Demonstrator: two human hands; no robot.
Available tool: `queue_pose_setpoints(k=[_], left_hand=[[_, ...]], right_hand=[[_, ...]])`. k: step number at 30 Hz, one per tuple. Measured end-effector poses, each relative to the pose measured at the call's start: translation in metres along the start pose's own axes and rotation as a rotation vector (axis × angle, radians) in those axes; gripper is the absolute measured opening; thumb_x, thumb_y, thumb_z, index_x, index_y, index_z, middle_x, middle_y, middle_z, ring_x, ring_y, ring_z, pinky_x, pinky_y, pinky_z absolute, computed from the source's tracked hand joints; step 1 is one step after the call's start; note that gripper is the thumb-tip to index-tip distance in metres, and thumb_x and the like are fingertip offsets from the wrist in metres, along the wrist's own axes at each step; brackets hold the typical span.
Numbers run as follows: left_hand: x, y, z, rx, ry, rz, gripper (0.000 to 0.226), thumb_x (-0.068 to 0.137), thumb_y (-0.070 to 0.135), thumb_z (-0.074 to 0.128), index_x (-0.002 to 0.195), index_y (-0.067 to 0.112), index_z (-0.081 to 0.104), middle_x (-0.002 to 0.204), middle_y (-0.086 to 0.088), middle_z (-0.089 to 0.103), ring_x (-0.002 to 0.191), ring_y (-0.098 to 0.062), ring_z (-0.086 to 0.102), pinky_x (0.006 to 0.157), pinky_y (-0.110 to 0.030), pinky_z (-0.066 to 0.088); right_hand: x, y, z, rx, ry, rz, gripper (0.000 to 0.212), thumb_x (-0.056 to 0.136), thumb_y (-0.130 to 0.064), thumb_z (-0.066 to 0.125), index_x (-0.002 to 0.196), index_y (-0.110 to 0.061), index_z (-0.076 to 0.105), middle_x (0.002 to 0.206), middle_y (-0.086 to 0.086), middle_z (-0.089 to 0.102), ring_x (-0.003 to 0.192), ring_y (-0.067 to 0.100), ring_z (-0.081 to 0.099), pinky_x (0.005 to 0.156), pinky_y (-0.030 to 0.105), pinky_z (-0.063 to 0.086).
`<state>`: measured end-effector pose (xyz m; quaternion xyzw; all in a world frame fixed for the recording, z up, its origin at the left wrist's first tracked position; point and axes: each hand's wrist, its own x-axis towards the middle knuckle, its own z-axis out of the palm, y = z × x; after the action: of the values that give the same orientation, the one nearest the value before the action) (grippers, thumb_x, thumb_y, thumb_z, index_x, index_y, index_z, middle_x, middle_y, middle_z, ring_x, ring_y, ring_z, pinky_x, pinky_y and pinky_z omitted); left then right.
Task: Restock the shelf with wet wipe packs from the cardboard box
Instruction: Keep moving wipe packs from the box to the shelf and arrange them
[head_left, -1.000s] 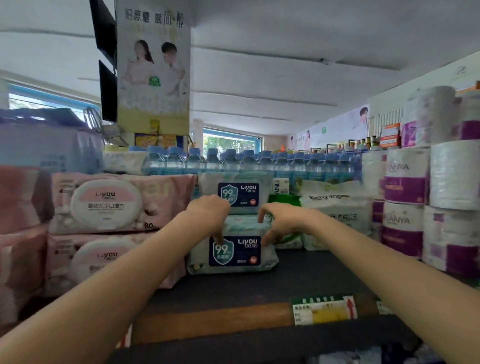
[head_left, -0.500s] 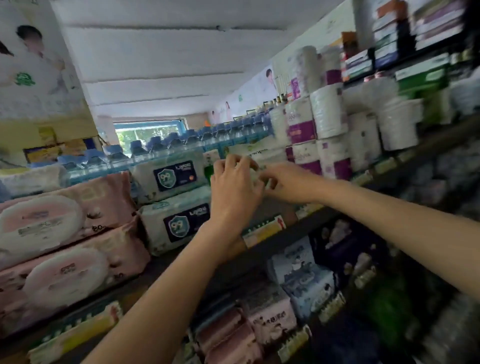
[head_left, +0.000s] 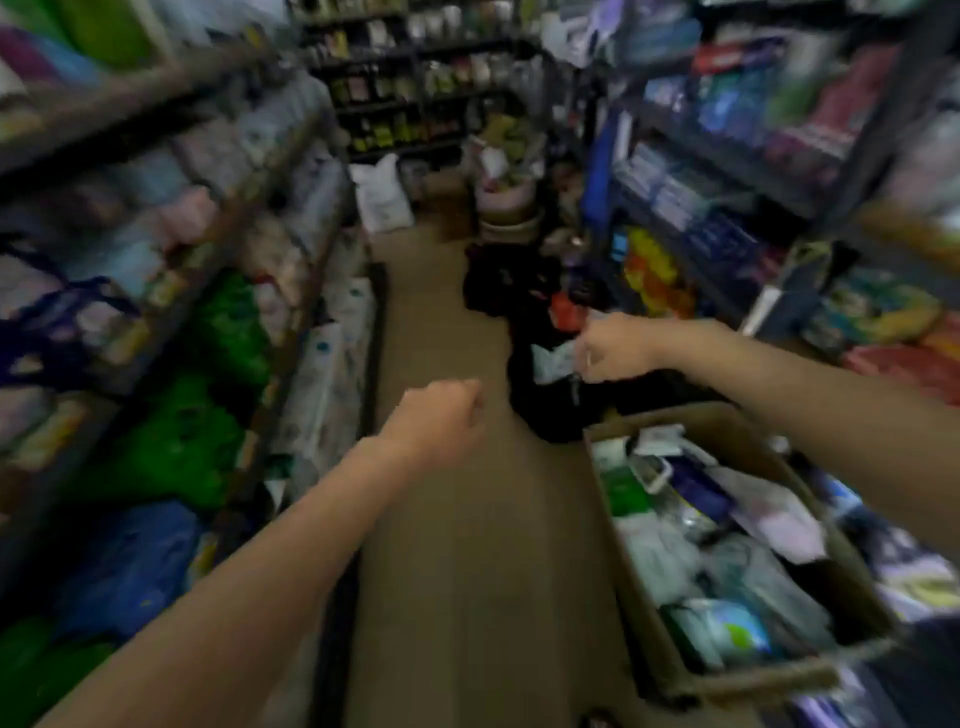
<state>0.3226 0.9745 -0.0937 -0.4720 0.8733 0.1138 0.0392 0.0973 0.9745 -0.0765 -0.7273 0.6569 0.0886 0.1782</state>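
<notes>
- Turned away from the upper shelf and its navy-labelled wipe packs, seen half a second ago; now facing down a blurred shop aisle with a brown floor (head_left: 467, 571).
- Both bare hands withdrawn from the shelf: left hand (head_left: 441, 415) out over the floor, fingers curled in, nothing visible in it.
- Right hand (head_left: 613, 348) raised beyond the far end of the box, fingers curled; too blurred to tell whether anything is pinched there.
- Probably between placements: last pack shelved, next one to be fetched.
- Open brown cardboard box (head_left: 644, 623) on the floor at lower right, just below the right forearm, flaps spread.
- Inside: a loose jumble of soft plastic wet wipe packs (head_left: 727, 566) in white, green, purple and pale blue, lying at mixed angles; plenty left, so restocking looks far from done.
- Dark metal shelving (head_left: 291, 332) along the left, crowded with pink, green and blue packets, well apart from both hands.
</notes>
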Motion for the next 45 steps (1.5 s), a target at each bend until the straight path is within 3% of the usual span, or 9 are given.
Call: queue_pose_setpoints(k=[6,10,14,17,20,24,34,39,45], left_hand=[[0.078,0.111,0.116,0.093,-0.284,0.174,0.033,0.092,0.022,0.045,0.123,0.013,0.049,0.128,-0.009,0.056,0.117,-0.028,0.054,0.093,-0.040,0.045],[0.115,0.165,0.180,0.102,-0.420,0.159,0.035,0.092,0.024,0.044,0.125,0.012,0.046,0.129,-0.012,0.054,0.118,-0.030,0.053,0.094,-0.039,0.042],[0.144,0.193,0.227,-0.002,-0.482,0.091,0.035,0.088,0.020,0.049,0.121,0.010,0.049,0.126,-0.012,0.055,0.117,-0.030,0.053,0.097,-0.038,0.043],[0.155,0.204,0.248,-0.073,-0.517,0.044,0.035,0.089,0.020,0.051,0.123,0.010,0.050,0.127,-0.010,0.053,0.118,-0.027,0.051,0.098,-0.035,0.043],[0.154,0.208,0.268,-0.083,-0.560,0.018,0.035,0.090,0.018,0.050,0.124,0.011,0.050,0.128,-0.009,0.052,0.120,-0.024,0.050,0.096,-0.030,0.040],[0.145,0.203,0.294,-0.030,-0.616,-0.013,0.035,0.089,0.019,0.049,0.124,0.018,0.052,0.128,-0.007,0.052,0.119,-0.023,0.051,0.096,-0.031,0.039],[0.138,0.182,0.327,-0.076,-0.597,-0.182,0.046,0.089,0.014,0.049,0.134,0.016,0.042,0.134,-0.009,0.046,0.123,-0.027,0.048,0.099,-0.036,0.037],[0.140,0.171,0.335,-0.147,-0.536,-0.233,0.049,0.087,0.010,0.049,0.135,0.015,0.041,0.130,-0.010,0.048,0.121,-0.029,0.049,0.098,-0.039,0.040],[0.130,0.163,0.344,-0.175,-0.559,-0.234,0.045,0.088,0.014,0.049,0.133,0.014,0.041,0.127,-0.010,0.048,0.114,-0.030,0.052,0.096,-0.040,0.043]], right_hand=[[-0.046,0.147,0.132,0.072,-0.203,0.213,0.017,0.087,-0.015,0.051,0.073,-0.014,0.061,0.088,0.016,0.061,0.089,0.030,0.062,0.061,0.028,0.040],[-0.049,0.216,0.197,0.162,-0.366,0.246,0.020,0.090,-0.010,0.050,0.093,0.004,0.064,0.101,0.020,0.065,0.099,0.033,0.059,0.064,0.027,0.035],[-0.043,0.257,0.235,0.233,-0.385,0.255,0.025,0.094,-0.011,0.048,0.069,-0.013,0.049,0.069,-0.005,0.041,0.063,0.008,0.040,0.053,0.013,0.034],[-0.036,0.266,0.266,0.303,-0.418,0.221,0.020,0.092,-0.017,0.051,0.082,-0.004,0.063,0.088,0.010,0.061,0.084,0.023,0.057,0.079,0.029,0.047],[-0.029,0.262,0.300,0.336,-0.524,0.077,0.034,0.085,-0.022,0.060,0.054,-0.013,0.051,0.064,0.007,0.055,0.069,0.024,0.052,0.071,0.036,0.048],[-0.025,0.242,0.331,0.462,-0.621,0.046,0.036,0.082,-0.026,0.068,0.097,0.006,0.065,0.096,0.022,0.068,0.089,0.034,0.064,0.072,0.036,0.049],[0.025,0.220,0.368,0.700,-0.300,0.255,0.035,0.087,-0.021,0.060,0.113,0.003,0.055,0.116,0.017,0.059,0.109,0.030,0.055,0.090,0.036,0.044],[0.049,0.204,0.392,0.838,-0.316,0.401,0.027,0.078,-0.022,0.068,0.077,-0.010,0.043,0.081,0.009,0.051,0.080,0.022,0.053,0.058,0.026,0.035],[0.064,0.180,0.403,0.907,-0.357,0.453,0.027,0.079,-0.028,0.069,0.088,-0.010,0.050,0.090,0.011,0.053,0.087,0.022,0.054,0.068,0.028,0.038]])
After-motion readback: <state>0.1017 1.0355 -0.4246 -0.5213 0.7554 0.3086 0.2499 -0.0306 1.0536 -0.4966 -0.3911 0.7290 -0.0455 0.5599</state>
